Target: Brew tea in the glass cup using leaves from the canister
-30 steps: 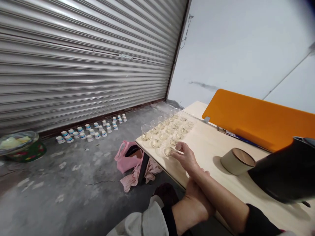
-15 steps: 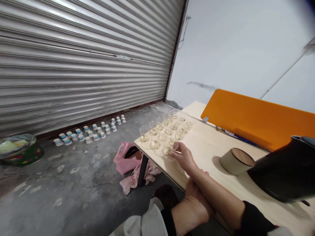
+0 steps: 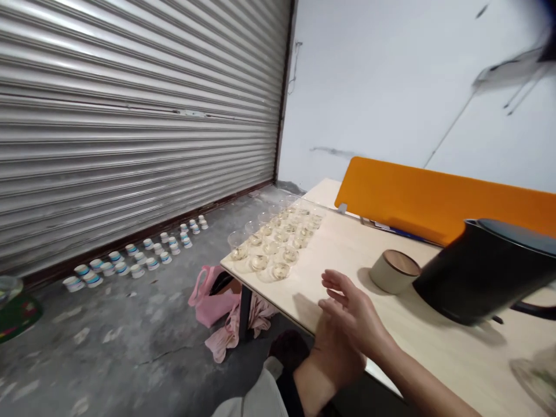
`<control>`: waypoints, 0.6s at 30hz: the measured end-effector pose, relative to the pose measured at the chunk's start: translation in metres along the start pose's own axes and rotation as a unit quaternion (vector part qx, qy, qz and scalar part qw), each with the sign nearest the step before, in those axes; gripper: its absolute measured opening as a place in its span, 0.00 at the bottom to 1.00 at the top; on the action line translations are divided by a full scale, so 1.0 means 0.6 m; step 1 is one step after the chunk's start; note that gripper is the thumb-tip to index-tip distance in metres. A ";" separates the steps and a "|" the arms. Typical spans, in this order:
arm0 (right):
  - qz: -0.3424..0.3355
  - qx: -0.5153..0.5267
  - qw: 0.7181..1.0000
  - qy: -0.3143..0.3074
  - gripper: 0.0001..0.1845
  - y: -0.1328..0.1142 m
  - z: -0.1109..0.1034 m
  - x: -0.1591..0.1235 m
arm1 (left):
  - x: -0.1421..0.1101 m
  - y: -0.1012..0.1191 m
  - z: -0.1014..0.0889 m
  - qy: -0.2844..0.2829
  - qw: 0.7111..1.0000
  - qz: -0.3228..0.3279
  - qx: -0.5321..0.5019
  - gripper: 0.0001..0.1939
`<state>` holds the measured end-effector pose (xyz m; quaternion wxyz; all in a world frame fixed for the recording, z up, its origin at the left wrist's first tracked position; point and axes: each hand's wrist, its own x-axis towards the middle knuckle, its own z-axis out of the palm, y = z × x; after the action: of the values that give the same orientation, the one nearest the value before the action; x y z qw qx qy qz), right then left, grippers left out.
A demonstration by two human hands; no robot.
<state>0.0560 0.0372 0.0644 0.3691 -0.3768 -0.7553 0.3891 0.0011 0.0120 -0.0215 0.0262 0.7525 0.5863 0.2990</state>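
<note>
Rows of clear plastic cups (image 3: pixel 271 246) holding a little pale liquid stand at the table's left end. My right hand (image 3: pixel 354 313) hovers over the table near the front edge, fingers loosely apart, with nothing in it. It is apart from the nearest cup (image 3: pixel 280 270). Below and partly behind it, my left hand (image 3: pixel 332 341) is at the table edge; its fingers are mostly hidden by the right hand. A round pale canister with a wooden lid (image 3: pixel 393 272) stands to the right of my hands, beside a black kettle (image 3: pixel 482 278).
An orange divider panel (image 3: pixel 434 200) runs along the table's back. A clear bowl-like container (image 3: pixel 538 373) is partly visible at lower right. Small white-and-blue cups (image 3: pixel 122 268) stand in rows on the floor, near a roller shutter (image 3: pixel 130 156). A pink bag (image 3: pixel 212 307) lies by the table leg.
My right hand has let go of the front cup and drawn back toward me, its fingers opening. The view has shifted right, showing more of the kettle.
</note>
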 end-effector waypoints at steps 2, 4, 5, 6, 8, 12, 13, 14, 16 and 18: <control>0.001 -0.022 0.999 0.030 0.28 0.001 -0.054 -0.065 | -0.003 0.002 -0.011 -0.036 0.999 0.023 0.006 0.30; 0.020 -0.056 0.995 0.074 0.27 0.010 -0.113 -0.137 | -0.009 0.006 -0.022 -0.042 0.999 0.012 0.017 0.31; 0.037 -0.074 0.991 0.103 0.27 0.016 -0.144 -0.175 | -0.013 0.008 -0.025 -0.026 0.999 0.008 0.023 0.31; 0.060 -0.092 0.985 0.133 0.26 0.023 -0.174 -0.215 | -0.017 0.010 -0.028 -0.011 0.999 0.007 0.031 0.30; 0.111 -0.120 0.967 0.194 0.26 0.034 -0.232 -0.293 | -0.025 0.012 -0.029 0.009 0.999 0.014 0.046 0.26; 0.183 -0.188 0.907 0.329 0.21 0.028 -0.341 -0.439 | -0.033 0.008 -0.023 0.036 0.993 0.054 0.094 0.23; 0.195 -0.219 0.884 0.365 0.19 0.020 -0.367 -0.469 | -0.034 0.005 -0.021 0.038 0.991 0.068 0.106 0.23; 0.205 -0.256 0.856 0.401 0.16 0.009 -0.392 -0.494 | -0.035 0.001 -0.019 0.036 0.989 0.082 0.116 0.24; 0.213 -0.336 0.793 0.460 0.13 -0.015 -0.444 -0.532 | -0.037 -0.007 -0.014 0.034 0.985 0.105 0.130 0.25; 0.200 -0.418 0.735 0.495 0.14 -0.036 -0.496 -0.550 | -0.039 -0.016 -0.009 0.039 0.982 0.123 0.136 0.26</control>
<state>0.4496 -0.1622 0.1223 0.4098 -0.7749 -0.4598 -0.1422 -0.0129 -0.0076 -0.0307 -0.1365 0.8033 0.5247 0.2464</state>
